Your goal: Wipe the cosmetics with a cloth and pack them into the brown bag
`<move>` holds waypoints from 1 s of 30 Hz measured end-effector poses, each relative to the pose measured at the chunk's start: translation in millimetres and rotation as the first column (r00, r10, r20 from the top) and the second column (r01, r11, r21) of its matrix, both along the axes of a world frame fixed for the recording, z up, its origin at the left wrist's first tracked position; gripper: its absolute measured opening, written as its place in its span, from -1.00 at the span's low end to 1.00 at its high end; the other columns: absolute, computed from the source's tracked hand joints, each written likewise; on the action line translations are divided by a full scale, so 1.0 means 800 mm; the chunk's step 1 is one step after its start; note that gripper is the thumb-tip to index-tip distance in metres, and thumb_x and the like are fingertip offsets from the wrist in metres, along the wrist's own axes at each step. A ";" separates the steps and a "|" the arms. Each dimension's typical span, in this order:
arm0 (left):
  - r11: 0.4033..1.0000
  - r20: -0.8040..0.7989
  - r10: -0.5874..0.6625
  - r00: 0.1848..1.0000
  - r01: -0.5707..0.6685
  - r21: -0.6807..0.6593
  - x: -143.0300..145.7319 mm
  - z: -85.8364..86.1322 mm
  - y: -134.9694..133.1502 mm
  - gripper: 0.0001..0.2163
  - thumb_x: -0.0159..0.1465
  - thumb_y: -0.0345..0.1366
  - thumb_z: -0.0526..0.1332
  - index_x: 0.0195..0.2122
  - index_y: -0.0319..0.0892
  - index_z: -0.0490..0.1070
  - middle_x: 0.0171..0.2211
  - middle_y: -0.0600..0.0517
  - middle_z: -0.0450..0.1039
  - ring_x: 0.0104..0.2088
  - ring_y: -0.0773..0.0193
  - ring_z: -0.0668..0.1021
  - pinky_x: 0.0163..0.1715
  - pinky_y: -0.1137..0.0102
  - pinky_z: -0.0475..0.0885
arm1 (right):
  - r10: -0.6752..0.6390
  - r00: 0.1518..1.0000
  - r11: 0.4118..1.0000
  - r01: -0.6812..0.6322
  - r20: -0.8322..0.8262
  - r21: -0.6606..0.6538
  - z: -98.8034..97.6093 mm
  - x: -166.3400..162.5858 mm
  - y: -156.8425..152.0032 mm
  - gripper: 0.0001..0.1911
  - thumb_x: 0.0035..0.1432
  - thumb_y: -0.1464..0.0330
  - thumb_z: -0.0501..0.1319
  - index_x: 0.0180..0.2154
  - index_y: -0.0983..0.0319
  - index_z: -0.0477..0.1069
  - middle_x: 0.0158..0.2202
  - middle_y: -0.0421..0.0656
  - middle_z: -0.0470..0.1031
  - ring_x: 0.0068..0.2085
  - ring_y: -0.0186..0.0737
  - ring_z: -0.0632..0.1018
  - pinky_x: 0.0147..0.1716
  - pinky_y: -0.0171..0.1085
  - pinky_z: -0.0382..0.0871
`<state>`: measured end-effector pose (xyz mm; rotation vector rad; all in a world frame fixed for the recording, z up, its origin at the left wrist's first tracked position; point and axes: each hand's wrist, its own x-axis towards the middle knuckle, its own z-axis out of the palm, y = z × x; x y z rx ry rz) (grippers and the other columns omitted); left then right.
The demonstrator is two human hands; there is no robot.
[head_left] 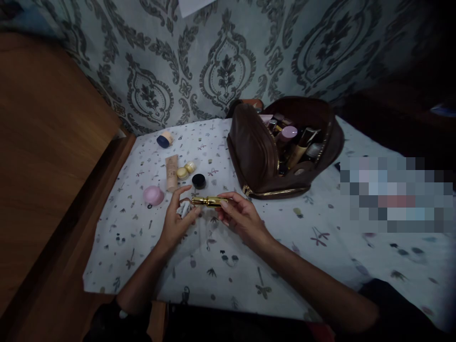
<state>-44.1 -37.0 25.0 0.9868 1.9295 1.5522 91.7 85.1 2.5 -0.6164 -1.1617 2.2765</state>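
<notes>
Pinched between the thumb and fingers of my right hand is a slim, shiny gold cosmetic tube, lying nearly level and pointing left. My left hand is at the tube's left end, its thumb and index finger spread apart. A small white object shows between those fingers; whether it rests in the hand or on the cloth I cannot tell. Just beyond the hands are a round black lid or jar, two small yellow-and-white round pots, a beige squeeze tube and a pink rounded item.
A brown makeup bag stands unzipped at the right back, filled with several cosmetics. A navy-and-beige round jar lies at the back left. Patterned white cloth covers the table. Wooden furniture borders the left, patterned wallpaper the back.
</notes>
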 end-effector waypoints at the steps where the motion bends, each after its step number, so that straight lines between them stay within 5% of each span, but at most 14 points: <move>1: 1.000 -0.013 0.007 1.000 -0.007 -0.018 -0.001 -0.001 0.000 -0.63 0.20 -0.13 0.31 0.00 -0.06 0.34 -0.46 0.17 0.38 -0.56 0.36 0.40 -0.57 0.48 0.33 | 0.005 1.000 1.000 -0.005 0.002 0.001 0.000 0.000 0.000 -0.57 -0.09 0.07 0.46 -0.26 0.18 0.47 -0.50 -0.26 0.45 -0.49 -0.35 0.43 -0.51 -0.34 0.23; 3: 0.999 -0.069 0.010 0.998 -0.014 -0.046 -0.003 -0.002 -0.001 -0.80 0.28 -0.09 0.21 -0.27 -0.11 0.38 -0.55 0.17 0.31 -0.58 0.38 0.36 -0.55 0.48 0.30 | 0.016 1.000 1.000 -0.016 0.001 0.010 0.000 0.000 -0.001 -0.57 -0.09 0.07 0.45 -0.25 0.18 0.46 -0.51 -0.25 0.46 -0.50 -0.35 0.43 -0.52 -0.34 0.23; 5: 0.999 -0.102 0.003 0.995 -0.008 -0.053 -0.004 -0.001 -0.001 -0.76 0.32 -0.09 0.17 -0.38 -0.13 0.36 -0.56 0.16 0.30 -0.56 0.37 0.37 -0.52 0.48 0.30 | 0.025 1.000 1.000 -0.025 -0.001 0.008 0.000 0.000 -0.001 -0.55 -0.08 0.05 0.45 -0.26 0.19 0.45 -0.51 -0.25 0.47 -0.51 -0.36 0.42 -0.53 -0.36 0.21; 7: 0.999 -0.096 -0.012 0.995 0.009 -0.033 -0.004 0.001 -0.001 -0.80 0.27 -0.10 0.24 -0.25 -0.12 0.43 -0.41 0.11 0.41 -0.48 0.35 0.43 -0.48 0.47 0.33 | 0.027 1.000 1.000 -0.027 -0.001 -0.016 0.000 0.000 0.000 -0.54 -0.09 0.04 0.45 -0.27 0.20 0.44 -0.51 -0.26 0.47 -0.52 -0.38 0.42 -0.53 -0.37 0.20; 10: 1.000 -0.076 -0.025 0.997 0.025 -0.001 -0.003 0.003 -0.001 -0.60 0.17 -0.12 0.33 0.01 -0.07 0.40 -0.23 0.07 0.45 -0.39 0.31 0.47 -0.43 0.46 0.38 | 0.019 1.000 0.999 -0.019 -0.005 -0.029 0.000 0.000 0.001 -0.51 -0.12 0.03 0.46 -0.28 0.20 0.43 -0.52 -0.26 0.47 -0.53 -0.38 0.42 -0.56 -0.38 0.17; 16: 0.999 -0.078 -0.036 0.996 0.035 -0.007 -0.003 0.003 0.000 -0.79 0.28 -0.11 0.24 -0.24 -0.15 0.45 -0.44 0.12 0.40 -0.45 0.33 0.44 -0.39 0.45 0.35 | 0.065 0.998 0.997 -0.065 0.015 0.030 -0.002 0.001 0.001 -0.51 -0.07 0.00 0.43 -0.26 0.22 0.42 -0.53 -0.25 0.47 -0.54 -0.38 0.42 -0.57 -0.38 0.19; 21: 0.997 -0.103 -0.057 0.993 0.063 0.053 -0.004 0.005 -0.001 -0.79 0.27 -0.16 0.27 -0.13 -0.14 0.47 -0.25 0.05 0.49 -0.30 0.28 0.51 -0.30 0.44 0.39 | 0.098 0.995 0.995 -0.098 0.021 0.017 -0.001 0.001 0.000 -0.49 -0.08 -0.04 0.42 -0.32 0.21 0.36 -0.52 -0.26 0.49 -0.56 -0.41 0.41 -0.61 -0.41 0.18; 30: 0.986 -0.190 -0.141 0.972 0.156 0.066 -0.010 -0.001 -0.009 -0.86 0.35 -0.21 0.21 -0.18 -0.14 0.47 -0.38 0.10 0.43 -0.36 0.31 0.46 -0.28 0.44 0.33 | 0.196 0.969 0.977 -0.207 0.153 0.054 0.000 0.003 -0.001 -0.40 -0.04 -0.20 0.28 -0.42 0.21 0.27 -0.66 -0.34 0.35 -0.72 -0.49 0.24 -0.77 -0.45 -0.09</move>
